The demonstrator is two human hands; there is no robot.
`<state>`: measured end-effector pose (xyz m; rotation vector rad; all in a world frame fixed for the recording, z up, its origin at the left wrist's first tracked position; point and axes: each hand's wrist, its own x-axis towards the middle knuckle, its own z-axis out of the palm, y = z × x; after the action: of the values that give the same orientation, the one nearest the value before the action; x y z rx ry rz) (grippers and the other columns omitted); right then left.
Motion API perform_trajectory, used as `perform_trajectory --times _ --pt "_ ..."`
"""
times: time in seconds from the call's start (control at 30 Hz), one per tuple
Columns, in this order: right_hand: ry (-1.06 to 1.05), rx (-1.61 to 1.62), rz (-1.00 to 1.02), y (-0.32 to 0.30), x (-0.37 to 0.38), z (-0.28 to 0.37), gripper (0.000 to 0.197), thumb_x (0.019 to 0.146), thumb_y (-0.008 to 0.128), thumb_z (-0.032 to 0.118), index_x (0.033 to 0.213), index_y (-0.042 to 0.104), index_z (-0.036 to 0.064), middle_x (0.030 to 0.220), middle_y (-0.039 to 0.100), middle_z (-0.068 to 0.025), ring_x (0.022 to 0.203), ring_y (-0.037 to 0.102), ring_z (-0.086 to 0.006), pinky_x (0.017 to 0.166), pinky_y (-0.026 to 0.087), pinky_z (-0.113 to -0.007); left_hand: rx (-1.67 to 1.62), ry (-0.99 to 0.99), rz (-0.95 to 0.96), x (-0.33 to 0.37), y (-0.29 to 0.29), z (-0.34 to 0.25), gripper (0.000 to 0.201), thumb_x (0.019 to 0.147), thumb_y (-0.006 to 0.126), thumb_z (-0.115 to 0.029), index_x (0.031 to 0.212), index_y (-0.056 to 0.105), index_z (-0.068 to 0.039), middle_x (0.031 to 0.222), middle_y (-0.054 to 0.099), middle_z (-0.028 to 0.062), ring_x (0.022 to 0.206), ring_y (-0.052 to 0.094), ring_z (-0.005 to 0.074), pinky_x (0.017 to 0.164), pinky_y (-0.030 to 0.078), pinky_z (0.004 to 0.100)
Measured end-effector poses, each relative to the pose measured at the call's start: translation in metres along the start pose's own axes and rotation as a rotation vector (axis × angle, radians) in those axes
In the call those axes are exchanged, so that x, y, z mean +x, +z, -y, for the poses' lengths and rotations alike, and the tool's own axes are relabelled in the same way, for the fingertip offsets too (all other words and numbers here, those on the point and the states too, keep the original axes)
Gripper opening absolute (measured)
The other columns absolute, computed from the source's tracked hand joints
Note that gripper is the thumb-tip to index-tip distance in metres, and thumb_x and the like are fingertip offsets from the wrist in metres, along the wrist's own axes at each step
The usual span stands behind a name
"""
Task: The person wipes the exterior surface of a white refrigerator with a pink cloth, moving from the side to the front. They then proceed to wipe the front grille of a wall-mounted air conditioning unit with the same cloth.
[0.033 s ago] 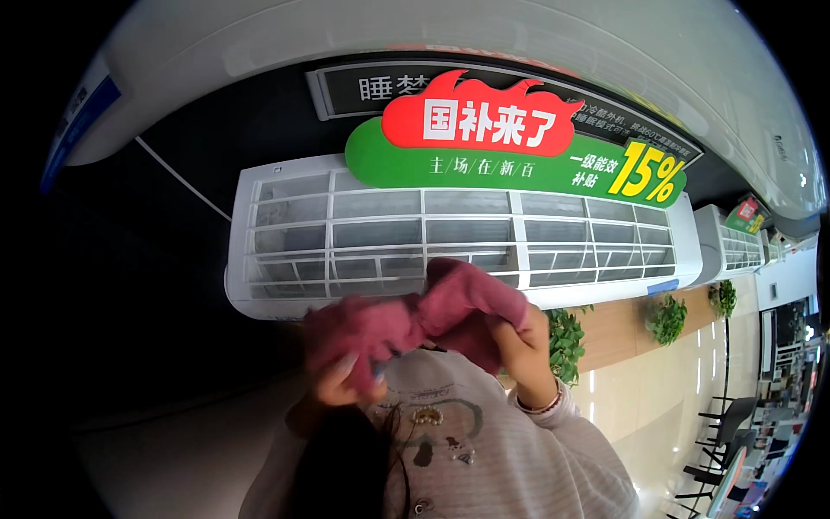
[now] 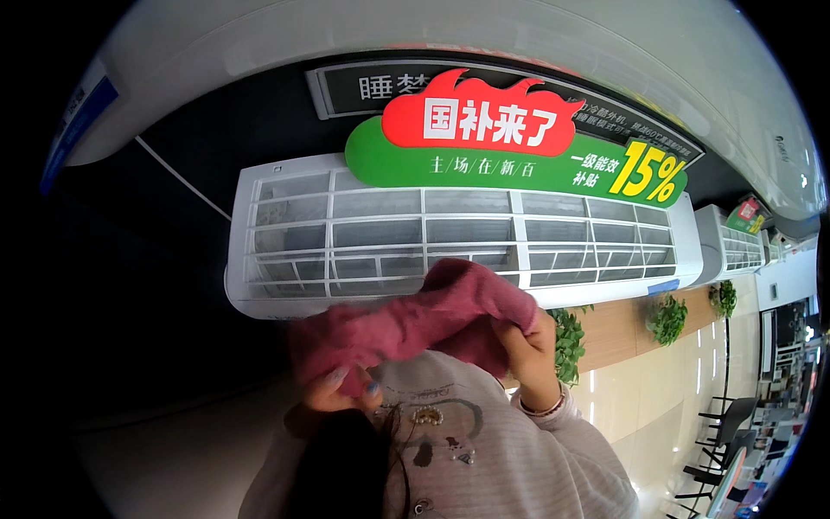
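Observation:
A dark pink cloth [image 2: 406, 324] is stretched in loose folds between my two hands, in front of my chest. My left hand [image 2: 339, 391] pinches its lower left end, where the cloth is somewhat blurred. At the other end, my right hand [image 2: 534, 353] grips the cloth with the thumb laid over it. Just behind the cloth is a white wall air conditioner [image 2: 372, 287], its top grille showing. The raised middle of the cloth overlaps the unit's lower edge in the picture, and I cannot tell whether they touch.
A red and green sign [image 2: 380, 164] stands along the back of the air conditioner. Overhead curves another pale unit [image 2: 484, 26]. Green potted plants [image 2: 666, 320] line a wooden ledge [image 2: 618, 327] at the right. Beyond it, dark chairs [image 2: 731, 424] stand on the shiny floor.
The cloth was bunched and pinched in at its middle; now it is drawn out wider between my hands. My left hand has shifted slightly left, my right slightly right.

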<state>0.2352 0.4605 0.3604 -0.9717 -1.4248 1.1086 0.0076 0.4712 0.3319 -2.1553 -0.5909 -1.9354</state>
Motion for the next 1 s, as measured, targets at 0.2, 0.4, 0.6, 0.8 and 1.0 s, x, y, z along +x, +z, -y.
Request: perform_trajectory --times 0.2,0.4,0.6,0.8,1.0 --pt "0.204 0.314 -0.177 -0.003 -0.012 -0.004 0.031 0.078 0.052 0.0 0.109 0.051 -0.0034 0.09 0.058 -0.002 0.075 0.049 -0.0048 0.068 0.04 -0.019 0.046 -0.167 0.077 -0.012 0.016 -0.017 0.038 0.068 0.06 -0.002 0.103 0.045 0.0 0.095 0.051 0.0143 0.081 0.054 0.029 0.07 0.045 0.0371" --pt "0.171 0.069 -0.424 0.007 -0.012 -0.006 0.036 0.075 0.063 0.004 0.108 0.051 -0.002 0.083 0.058 -0.001 0.065 0.049 -0.0035 0.056 0.039 -0.016 0.116 -0.371 0.104 -0.023 0.062 -0.01 0.038 0.063 0.064 0.008 0.096 0.047 -0.002 0.092 0.053 0.0119 0.082 0.053 0.0247 0.074 0.042 0.0325" --pt "-0.081 -0.052 -0.668 -0.002 -0.006 -0.015 0.024 0.08 0.055 0.001 0.103 0.053 -0.0053 0.094 0.059 -0.0111 0.083 0.057 -0.0158 0.077 0.043 -0.027 0.089 -0.371 0.21 -0.013 0.078 -0.008 0.042 0.062 0.067 0.003 0.099 0.052 -0.005 0.092 0.054 0.0105 0.081 0.053 0.027 0.073 0.041 0.0384" --pt "-0.073 -0.783 -0.312 -0.001 0.006 -0.032 0.038 0.071 0.057 0.003 0.109 0.051 -0.0026 0.084 0.06 -0.02 0.07 0.061 -0.0311 0.06 0.048 -0.035 0.208 -0.389 0.332 -0.01 0.085 -0.01 0.04 0.062 0.069 -0.001 0.099 0.054 -0.007 0.098 0.054 0.0088 0.09 0.053 0.0247 0.081 0.037 0.0403" --pt "-0.071 -0.867 -0.132 0.009 0.013 -0.025 0.048 0.07 0.057 0.009 0.116 0.047 0.0013 0.067 0.058 -0.0175 0.051 0.056 -0.0318 0.046 0.046 -0.038 0.031 -0.395 0.255 -0.017 0.076 -0.007 0.039 0.062 0.063 0.008 0.098 0.054 -0.006 0.091 0.057 0.0091 0.084 0.055 0.0267 0.076 0.042 0.0398"
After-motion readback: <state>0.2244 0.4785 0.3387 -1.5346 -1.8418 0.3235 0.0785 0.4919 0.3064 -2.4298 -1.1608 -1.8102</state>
